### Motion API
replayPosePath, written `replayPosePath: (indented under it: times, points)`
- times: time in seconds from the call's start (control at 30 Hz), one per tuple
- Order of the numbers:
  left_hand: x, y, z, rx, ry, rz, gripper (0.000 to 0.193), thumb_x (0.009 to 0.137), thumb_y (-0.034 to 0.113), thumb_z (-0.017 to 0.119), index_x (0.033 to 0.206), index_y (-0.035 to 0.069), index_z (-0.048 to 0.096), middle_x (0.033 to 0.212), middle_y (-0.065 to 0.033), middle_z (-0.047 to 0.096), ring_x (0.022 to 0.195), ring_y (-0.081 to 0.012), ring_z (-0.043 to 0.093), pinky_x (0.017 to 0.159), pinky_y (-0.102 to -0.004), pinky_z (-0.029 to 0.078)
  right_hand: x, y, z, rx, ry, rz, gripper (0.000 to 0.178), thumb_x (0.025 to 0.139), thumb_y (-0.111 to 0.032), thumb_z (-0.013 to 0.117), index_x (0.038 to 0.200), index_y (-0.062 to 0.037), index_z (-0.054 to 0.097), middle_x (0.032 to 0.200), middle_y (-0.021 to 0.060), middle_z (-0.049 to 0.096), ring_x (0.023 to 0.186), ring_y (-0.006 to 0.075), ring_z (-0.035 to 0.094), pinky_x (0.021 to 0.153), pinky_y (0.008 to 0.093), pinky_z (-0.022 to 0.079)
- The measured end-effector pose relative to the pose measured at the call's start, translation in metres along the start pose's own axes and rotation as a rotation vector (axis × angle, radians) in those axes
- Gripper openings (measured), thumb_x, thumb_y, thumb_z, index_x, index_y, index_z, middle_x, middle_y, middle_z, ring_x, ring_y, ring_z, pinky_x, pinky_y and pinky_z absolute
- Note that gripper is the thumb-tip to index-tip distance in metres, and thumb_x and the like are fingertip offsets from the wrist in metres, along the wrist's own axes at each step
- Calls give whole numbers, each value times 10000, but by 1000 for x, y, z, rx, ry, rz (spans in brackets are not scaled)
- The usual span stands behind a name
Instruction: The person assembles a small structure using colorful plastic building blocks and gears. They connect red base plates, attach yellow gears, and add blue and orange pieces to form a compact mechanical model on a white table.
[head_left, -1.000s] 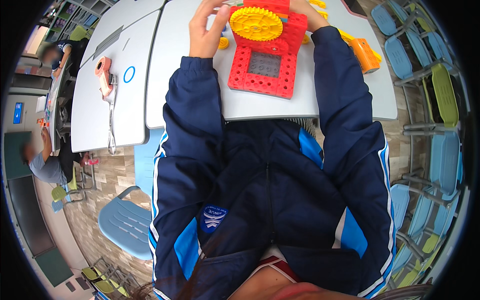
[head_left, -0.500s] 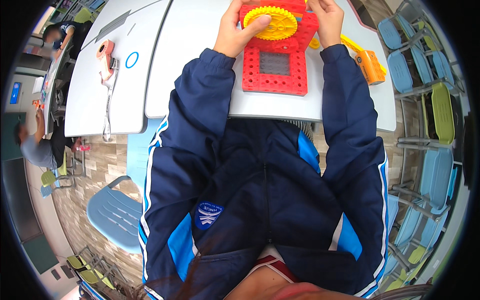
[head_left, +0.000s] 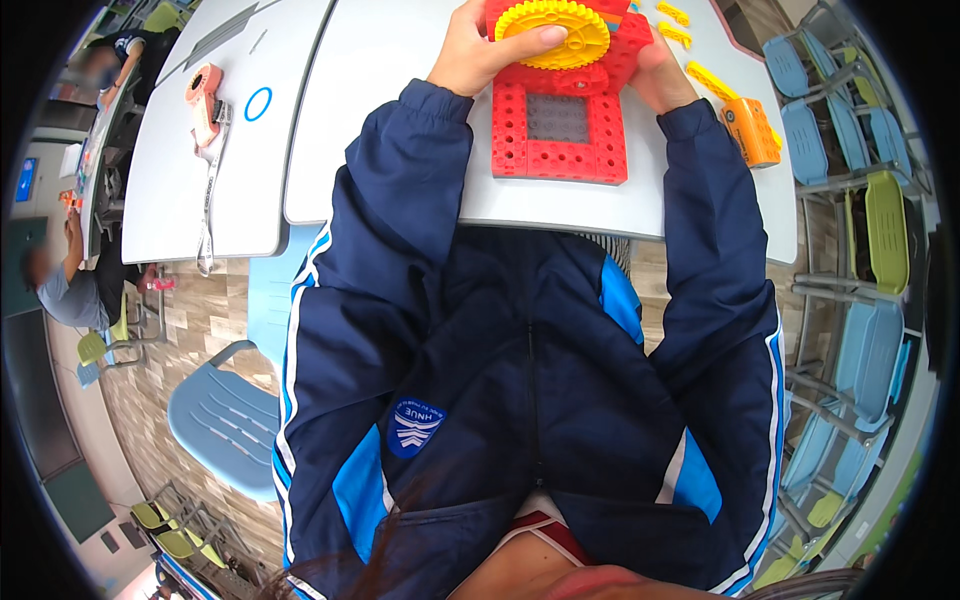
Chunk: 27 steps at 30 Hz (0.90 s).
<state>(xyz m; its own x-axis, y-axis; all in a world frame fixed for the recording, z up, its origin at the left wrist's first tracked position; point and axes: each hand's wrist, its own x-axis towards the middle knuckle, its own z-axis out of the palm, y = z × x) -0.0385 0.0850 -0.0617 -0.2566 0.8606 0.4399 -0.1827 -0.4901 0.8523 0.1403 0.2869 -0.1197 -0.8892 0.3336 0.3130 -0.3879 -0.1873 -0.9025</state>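
Right hand (head_left: 662,68) lower, at model's edge (head_left: 628,48)

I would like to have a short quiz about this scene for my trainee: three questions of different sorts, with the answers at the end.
1. Multiple choice. The left hand has its thumb over: A) a grey panel; B) a yellow gear; C) a yellow bar.
2. True or false? The blue ring lies to the left of the red model.
3. What colour is the box-shaped block to the right of the right hand?

Key: 1. B; 2. True; 3. Orange.
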Motion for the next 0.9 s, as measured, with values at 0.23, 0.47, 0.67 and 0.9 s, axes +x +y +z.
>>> replayPosePath:
  times: [0.23,0.47,0.67,0.9]
  points:
    - [-1,4,-1,47,-12,5,768,790,101,837,1436,-9,438,1302,-121,610,1193,-209,598,1031,-356,474,6,-12,32,-475,13,68,831,681,-75,885,1420,-96,504,1337,29,608,1264,177,545,1083,347,411]
    - [-3,1,-3,-31,-26,-34,880,737,36,860,1475,-19,384,1295,-149,620,1178,-229,622,1017,-372,499,3,-22,40,-533,2,66,761,696,-32,847,1388,-81,534,1293,40,634,1211,168,577,1057,335,432]
    - [-4,8,4,-9,-26,-57,955,693,7,886,1489,-24,359,1297,-155,621,1181,-235,624,1017,-376,504,2,-25,47,-563,35,62,745,690,-38,847,1369,-58,541,1280,52,639,1179,162,592,1035,323,449]
    - [-5,9,2,45,-7,-61,957,686,19,894,1479,-26,362,1288,-148,627,1173,-234,628,1016,-373,506,1,-26,45,-587,18,101,769,670,-56,875,1365,-62,545,1283,52,639,1193,159,584,1050,325,438]
